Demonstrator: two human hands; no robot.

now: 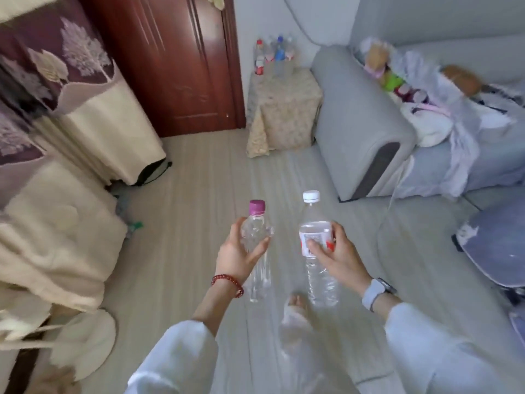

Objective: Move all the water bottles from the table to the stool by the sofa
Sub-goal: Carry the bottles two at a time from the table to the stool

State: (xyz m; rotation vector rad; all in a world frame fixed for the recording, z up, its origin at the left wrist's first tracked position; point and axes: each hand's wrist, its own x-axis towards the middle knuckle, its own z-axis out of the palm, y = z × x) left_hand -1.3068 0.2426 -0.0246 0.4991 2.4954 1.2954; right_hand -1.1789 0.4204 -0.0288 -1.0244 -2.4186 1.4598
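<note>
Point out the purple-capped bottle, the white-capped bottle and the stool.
Purple-capped bottle (257, 207): head view, on its cap.
White-capped bottle (311, 196): head view, on its cap.
Stool (281, 109): head view, on its cloth-covered front.

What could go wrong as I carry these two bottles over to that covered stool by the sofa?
The cloth-covered stool already holds a crowded cluster of plastic bottles at its back; adding the clear purple-capped bottle and the clear white-capped labelled bottle could topple some. The left hand and right hand each hold with the fingers only, so one might slip.
</note>
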